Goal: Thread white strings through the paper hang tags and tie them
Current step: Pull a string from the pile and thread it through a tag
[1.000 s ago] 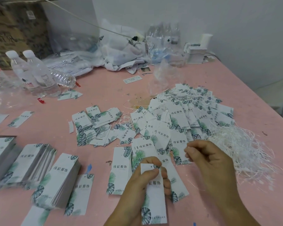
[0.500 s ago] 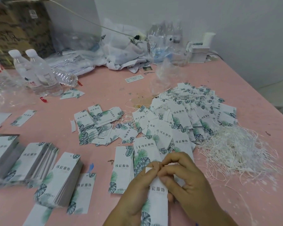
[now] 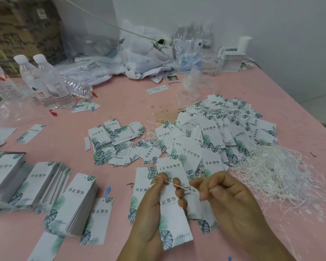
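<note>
left hand [image 3: 154, 200] grips hang tag [image 3: 172, 213]; right hand [image 3: 228, 196] pinches white string [image 3: 179, 186] taut. likely best: hold tag steady, draw string evenly through.

Pink surface [image 3: 120, 102] strewn with loose hang tags [image 3: 220, 132], stacked tags [image 3: 77, 202] at left, tangled white strings [image 3: 275, 172] at right, 2 upright water bottles [image 3: 51, 80], crumpled plastic bags [image 3: 143, 55] behind

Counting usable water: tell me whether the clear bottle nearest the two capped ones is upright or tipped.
Tipped. The clear bottle lies on its side on the pink table, beside the two upright capped bottles.
</note>
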A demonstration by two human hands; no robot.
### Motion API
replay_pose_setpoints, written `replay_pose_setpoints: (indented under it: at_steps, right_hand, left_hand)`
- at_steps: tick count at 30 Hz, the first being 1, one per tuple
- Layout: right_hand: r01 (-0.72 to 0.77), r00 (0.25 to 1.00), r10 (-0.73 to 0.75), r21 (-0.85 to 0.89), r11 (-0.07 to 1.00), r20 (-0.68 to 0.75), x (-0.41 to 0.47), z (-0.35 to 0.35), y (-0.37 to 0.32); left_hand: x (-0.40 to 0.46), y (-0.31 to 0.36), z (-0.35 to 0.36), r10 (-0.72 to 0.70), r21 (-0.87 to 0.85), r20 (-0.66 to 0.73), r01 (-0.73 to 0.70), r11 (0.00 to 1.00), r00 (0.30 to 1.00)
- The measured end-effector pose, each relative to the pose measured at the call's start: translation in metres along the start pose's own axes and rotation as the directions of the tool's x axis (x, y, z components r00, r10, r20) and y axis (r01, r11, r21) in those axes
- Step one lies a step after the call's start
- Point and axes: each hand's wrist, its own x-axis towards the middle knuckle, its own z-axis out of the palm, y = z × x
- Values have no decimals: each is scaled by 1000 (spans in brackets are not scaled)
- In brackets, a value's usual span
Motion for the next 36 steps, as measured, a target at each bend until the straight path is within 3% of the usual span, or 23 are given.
replay_pose_setpoints:
  at_steps: [2, 5, 10, 12, 14, 16, 18, 20, 23, 25, 28, 32, 36]
  right_hand:
    - [-41, 999, 43, 82, 996, -27, 2, -2, -4]
    - [-59, 992, 89, 283, 957, -92, 5, -4, -13]
    - [-2, 942, 155, 456, 890, -298, 10, -6, -21]
    - [1, 911, 180, 439, 899, -371, 11, -8, -21]
    - [-28, 897, 142, 269, 963, -419, 8, -8, -20]
    - [-75, 922, 26, -113, 991, -387, 0, -5, -19]
    - [-89, 952, -98, -573, 815, -288, -7, 0, -12]
    - [-42, 974, -144, -768, 639, -174, -9, 4, -3]
    - [93, 981, -194, -888, 451, 5, -9, 8, 5]
    - [141, 974, -221, -909, 393, 55, -8, 8, 6]
    - [168, 966, -246, -925, 342, 85, -6, 6, 6]
    - [222, 946, -293, -933, 285, 135, -6, 3, 7]
    - [209, 940, -327, -922, 325, 97, -6, 2, 6]
  left_hand:
    - [-4, 1, 7, 13, -127, -22, -15, 992, 1000]
    - [-5, 3, 12, 44, -110, -97, -55, 992, 994]
    - [-6, 0, 17, 181, 97, -147, -168, 981, 973]
    - [-8, -2, 18, 197, 198, -152, -165, 966, 969]
    - [-9, -4, 20, 191, 273, -148, -145, 951, 970]
    - [-10, -6, 21, 170, 327, -138, -117, 938, 976]
    - [-11, -7, 22, 137, 362, -109, -89, 928, 985]
    - [-12, -9, 23, 96, 390, -88, -55, 919, 991]
    - [-12, -12, 24, 35, 408, -63, -7, 913, 997]
    - [-12, -12, 24, -4, 406, -77, 35, 913, 997]
    - [-14, -11, 25, -104, 337, -88, 127, 933, 991]
    - [-16, -10, 26, -122, 343, -84, 143, 928, 989]
    - [-16, -11, 28, -106, 376, -53, 118, 919, 993]
